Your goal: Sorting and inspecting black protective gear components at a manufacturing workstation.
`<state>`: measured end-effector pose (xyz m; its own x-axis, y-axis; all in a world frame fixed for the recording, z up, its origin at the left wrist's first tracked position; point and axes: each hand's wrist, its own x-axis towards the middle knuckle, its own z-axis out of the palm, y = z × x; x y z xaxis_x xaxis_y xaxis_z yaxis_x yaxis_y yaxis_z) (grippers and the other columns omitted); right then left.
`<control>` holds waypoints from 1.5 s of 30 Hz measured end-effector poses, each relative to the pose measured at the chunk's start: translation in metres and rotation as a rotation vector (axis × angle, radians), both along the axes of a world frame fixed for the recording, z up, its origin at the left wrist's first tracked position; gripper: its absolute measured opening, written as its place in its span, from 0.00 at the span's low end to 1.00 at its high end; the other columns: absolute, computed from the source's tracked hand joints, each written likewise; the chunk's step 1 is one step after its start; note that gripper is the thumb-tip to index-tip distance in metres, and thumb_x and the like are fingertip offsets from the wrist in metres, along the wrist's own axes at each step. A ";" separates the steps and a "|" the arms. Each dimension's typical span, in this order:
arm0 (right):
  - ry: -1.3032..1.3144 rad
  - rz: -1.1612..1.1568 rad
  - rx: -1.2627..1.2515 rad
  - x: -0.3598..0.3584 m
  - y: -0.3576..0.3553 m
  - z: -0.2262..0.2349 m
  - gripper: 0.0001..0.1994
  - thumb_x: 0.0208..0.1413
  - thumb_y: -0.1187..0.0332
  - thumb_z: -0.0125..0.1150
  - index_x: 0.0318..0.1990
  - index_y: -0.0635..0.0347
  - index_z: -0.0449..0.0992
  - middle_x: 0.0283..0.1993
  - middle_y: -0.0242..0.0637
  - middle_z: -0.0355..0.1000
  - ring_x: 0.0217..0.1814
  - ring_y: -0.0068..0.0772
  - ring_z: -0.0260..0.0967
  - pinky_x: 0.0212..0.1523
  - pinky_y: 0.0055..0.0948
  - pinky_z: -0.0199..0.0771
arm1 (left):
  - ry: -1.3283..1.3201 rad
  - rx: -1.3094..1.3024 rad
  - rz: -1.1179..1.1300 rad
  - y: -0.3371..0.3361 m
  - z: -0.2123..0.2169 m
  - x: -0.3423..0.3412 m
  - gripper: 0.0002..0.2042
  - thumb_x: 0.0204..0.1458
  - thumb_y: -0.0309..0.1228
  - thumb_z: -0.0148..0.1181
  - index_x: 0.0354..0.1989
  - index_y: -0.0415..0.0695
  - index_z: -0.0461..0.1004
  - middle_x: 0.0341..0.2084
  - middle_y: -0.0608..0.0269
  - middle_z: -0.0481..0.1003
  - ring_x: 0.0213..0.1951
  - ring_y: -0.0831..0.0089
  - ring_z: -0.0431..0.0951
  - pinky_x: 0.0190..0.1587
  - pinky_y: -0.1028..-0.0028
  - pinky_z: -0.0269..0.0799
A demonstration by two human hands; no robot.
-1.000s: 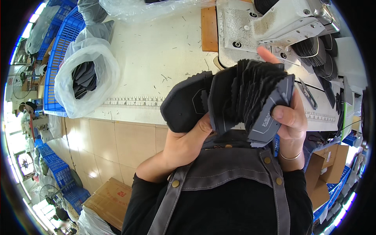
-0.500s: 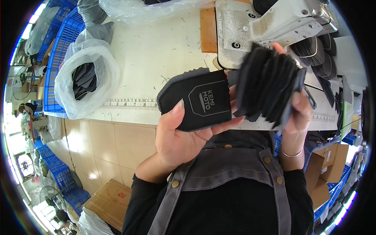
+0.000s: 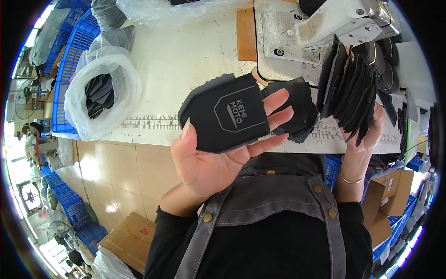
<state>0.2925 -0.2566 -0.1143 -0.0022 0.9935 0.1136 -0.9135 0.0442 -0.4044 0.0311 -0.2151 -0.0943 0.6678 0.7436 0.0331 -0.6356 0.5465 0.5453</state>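
A black padded patch with pale printed lettering and an outline lies across my left hand. The thumb presses its near left edge while the fingers reach out under its right side, apart from each other. To the right, my right hand grips a thick stack of similar black pieces, standing on edge and fanned out; most of the fingers are hidden behind it. Between the two hands, several loose black pieces lie on the white worktable, close to the left fingertips.
A white sewing machine stands at the back right, with bundled dark pieces beside it. At the left, a clear plastic bag holds dark pieces, next to a blue crate. A ruler strip runs along the table's front.
My right hand has moved right with the stack, away from my left hand, uncovering the loose pieces on the table. My left hand has shifted slightly left with the patch, its fingers spreading.
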 end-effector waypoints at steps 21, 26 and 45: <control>-0.263 0.190 -0.253 -0.096 0.022 0.031 0.37 0.42 0.78 0.57 0.61 0.61 0.45 0.51 0.39 0.61 0.51 0.29 0.61 0.53 0.28 0.60 | 0.373 0.344 0.120 -0.001 -0.004 0.017 0.42 0.46 0.65 0.28 0.62 0.47 0.33 0.61 0.57 0.45 0.61 0.67 0.48 0.61 0.66 0.45; -0.310 0.237 -0.146 -0.107 0.034 0.056 0.37 0.42 0.79 0.58 0.61 0.59 0.46 0.50 0.37 0.62 0.51 0.29 0.61 0.52 0.29 0.61 | 0.417 0.450 0.277 0.005 0.000 0.009 0.42 0.46 0.65 0.29 0.63 0.48 0.31 0.61 0.57 0.45 0.61 0.67 0.48 0.61 0.67 0.45; -1.994 -0.581 0.647 -0.154 0.251 0.032 0.30 0.43 0.66 0.58 0.57 0.55 0.57 0.60 0.51 0.49 0.61 0.50 0.48 0.57 0.40 0.54 | 0.606 0.065 0.688 0.150 -0.014 -0.056 0.26 0.53 0.37 0.43 0.60 0.45 0.47 0.58 0.53 0.49 0.61 0.61 0.46 0.60 0.63 0.40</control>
